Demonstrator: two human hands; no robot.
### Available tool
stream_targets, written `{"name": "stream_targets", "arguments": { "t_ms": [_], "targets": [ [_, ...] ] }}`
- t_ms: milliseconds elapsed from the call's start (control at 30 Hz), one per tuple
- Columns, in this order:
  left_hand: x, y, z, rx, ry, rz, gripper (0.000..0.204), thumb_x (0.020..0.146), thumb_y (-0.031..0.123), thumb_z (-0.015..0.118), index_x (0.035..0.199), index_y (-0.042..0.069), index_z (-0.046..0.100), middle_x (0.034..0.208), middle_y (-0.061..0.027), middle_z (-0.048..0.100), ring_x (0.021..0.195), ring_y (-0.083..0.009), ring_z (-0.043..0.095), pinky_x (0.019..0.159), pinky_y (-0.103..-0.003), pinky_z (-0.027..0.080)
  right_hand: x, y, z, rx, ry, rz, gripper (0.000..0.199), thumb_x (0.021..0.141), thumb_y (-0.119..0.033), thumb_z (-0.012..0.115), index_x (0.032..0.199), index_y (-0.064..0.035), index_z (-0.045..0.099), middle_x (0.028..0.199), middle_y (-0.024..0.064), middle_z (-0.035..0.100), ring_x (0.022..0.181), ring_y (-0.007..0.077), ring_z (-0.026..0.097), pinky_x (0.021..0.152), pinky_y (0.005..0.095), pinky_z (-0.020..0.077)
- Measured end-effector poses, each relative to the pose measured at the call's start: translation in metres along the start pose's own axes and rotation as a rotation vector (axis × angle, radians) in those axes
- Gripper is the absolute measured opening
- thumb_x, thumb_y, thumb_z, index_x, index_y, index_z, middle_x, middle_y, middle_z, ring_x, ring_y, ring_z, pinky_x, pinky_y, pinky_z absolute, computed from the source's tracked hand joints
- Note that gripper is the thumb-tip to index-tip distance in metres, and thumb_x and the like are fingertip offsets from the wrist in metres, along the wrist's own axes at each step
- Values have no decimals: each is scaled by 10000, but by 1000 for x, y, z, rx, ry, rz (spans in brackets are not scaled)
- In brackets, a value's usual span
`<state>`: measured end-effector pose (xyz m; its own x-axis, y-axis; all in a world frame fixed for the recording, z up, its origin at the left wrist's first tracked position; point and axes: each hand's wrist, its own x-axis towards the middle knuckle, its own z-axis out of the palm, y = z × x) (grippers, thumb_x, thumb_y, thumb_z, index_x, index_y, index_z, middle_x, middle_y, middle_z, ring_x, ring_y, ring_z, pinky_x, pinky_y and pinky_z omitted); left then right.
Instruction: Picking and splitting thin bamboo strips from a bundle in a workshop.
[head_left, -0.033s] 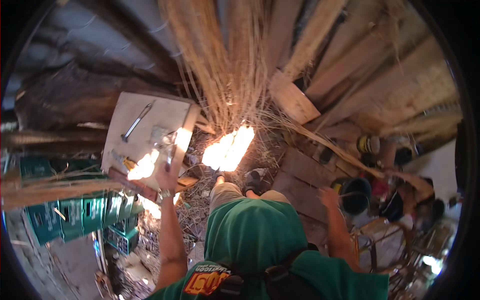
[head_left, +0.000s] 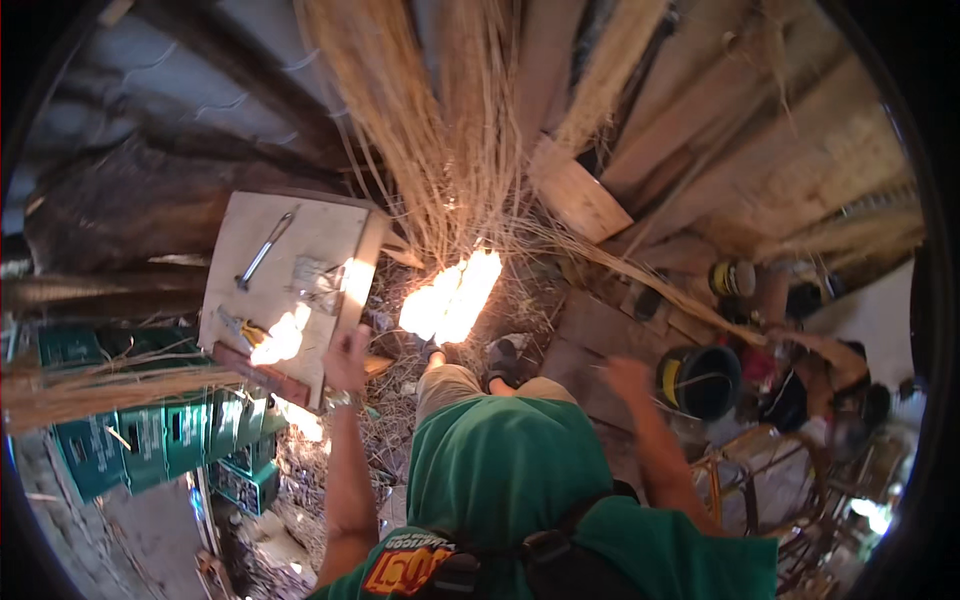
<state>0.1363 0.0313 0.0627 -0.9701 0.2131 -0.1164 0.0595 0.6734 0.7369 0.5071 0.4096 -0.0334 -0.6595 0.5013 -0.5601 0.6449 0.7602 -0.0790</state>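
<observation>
My left hand (head_left: 347, 360) is raised by the near edge of a pale wooden board (head_left: 320, 225). Its back faces the camera and its fingers are curled, so I cannot see whether it holds anything. On the board lie a long metal tool (head_left: 265, 247), yellow-handled pliers (head_left: 240, 328) and a crumpled clear bag (head_left: 315, 280). My right hand (head_left: 628, 378) hangs in the air over floor planks, fingers loosely apart and empty, just left of a black bucket (head_left: 700, 382). Long bundles of dry straw (head_left: 440, 130) hang down ahead of me.
Green crates (head_left: 150, 440) are stacked at the lower left under a straw bundle (head_left: 90, 390). Wooden planks (head_left: 575, 195) lean at the back. Another person (head_left: 800, 385) sits at the right beside a metal frame (head_left: 740, 480). A bright sun patch (head_left: 450, 295) lies on the littered ground.
</observation>
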Motion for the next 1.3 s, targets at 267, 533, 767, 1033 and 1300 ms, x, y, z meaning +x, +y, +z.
{"name": "stream_targets", "arguments": {
  "t_ms": [267,533,767,1033,1300],
  "targets": [
    [-102,24,18,-31,-586,-93,261,869,288,653,842,30,626,688,13,546,648,-87,483,582,-275,415,38,-275,-141,519,-521,-905,378,870,-408,521,980,-76,665,919,145,673,883,295,636,786,403,490],
    [-156,-178,-126,-396,171,-710,408,901,425,589,654,135,444,512,45,384,409,-68,349,372,-254,261,224,-100,-250,988,-338,-1077,240,833,-123,626,1044,-18,665,976,106,690,877,219,645,801,314,514],
    [-162,-321,-129,635,72,-282,448,844,472,614,924,37,690,676,-89,659,629,-242,627,611,-385,494,165,-83,-473,837,-83,-860,137,868,-173,646,928,-51,633,876,-39,604,818,43,519,720,205,415],
    [6,-78,-73,48,-434,-162,369,860,373,641,943,15,675,714,-43,643,689,-106,583,634,-280,467,31,-171,-615,367,816,-887,187,851,-213,699,964,-70,655,803,-23,593,746,58,526,671,216,428],
    [130,261,-100,-642,-90,599,378,829,85,664,1172,-35,559,1177,-99,598,752,-69,567,713,-223,477,1,-195,-676,487,877,-1649,200,857,-73,662,1043,-18,614,885,38,646,876,155,634,777,250,500]
  ]
}}
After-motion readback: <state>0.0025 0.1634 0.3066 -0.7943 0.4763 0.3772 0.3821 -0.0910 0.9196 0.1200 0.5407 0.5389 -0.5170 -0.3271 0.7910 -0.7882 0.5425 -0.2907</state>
